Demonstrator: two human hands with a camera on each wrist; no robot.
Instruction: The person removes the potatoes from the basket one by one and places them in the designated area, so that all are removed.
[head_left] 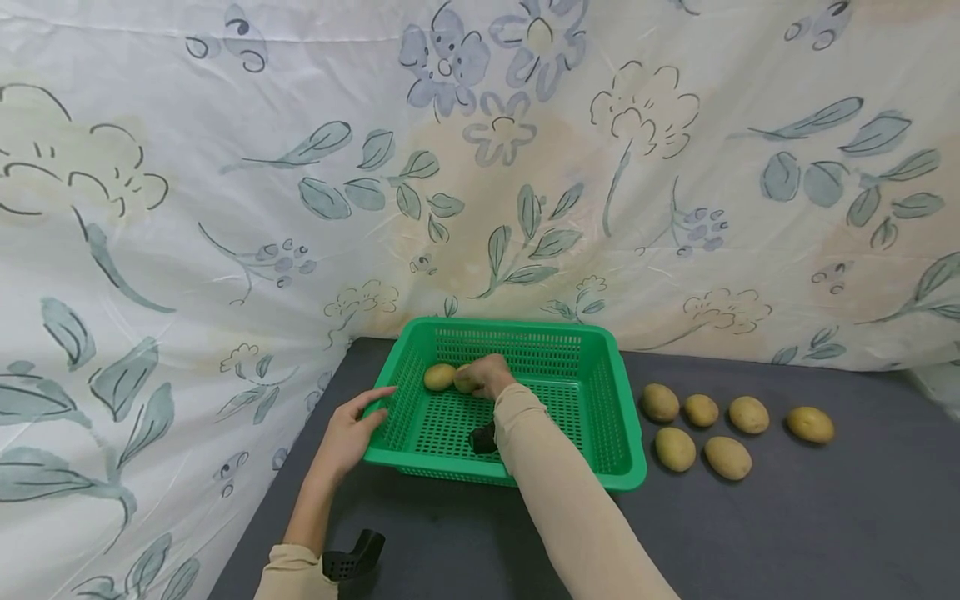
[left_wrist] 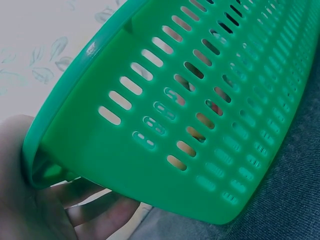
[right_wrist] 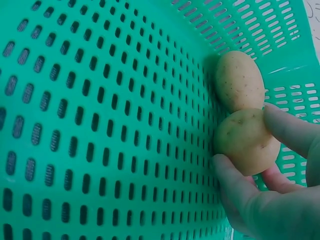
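Observation:
A green plastic basket point(head_left: 592, 481) with slotted walls stands on the dark tabletop. My left hand point(head_left: 351, 433) grips its left rim; in the left wrist view the fingers point(left_wrist: 107, 220) curl beneath that rim. Inside the basket, at the back left, my right hand point(head_left: 491, 377) holds a potato point(right_wrist: 247, 142) between thumb and fingers. This potato is low, at the basket floor, and touches a second potato point(right_wrist: 240, 80), which also shows as the left potato point(head_left: 438, 377) in the head view.
Right of the basket several potatoes point(head_left: 675, 450) lie on the dark tabletop point(head_left: 847, 517), one potato point(head_left: 811, 425) farther right than the others. A floral cloth point(head_left: 480, 250) hangs behind and along the left side. Each wrist carries a black device point(head_left: 356, 557).

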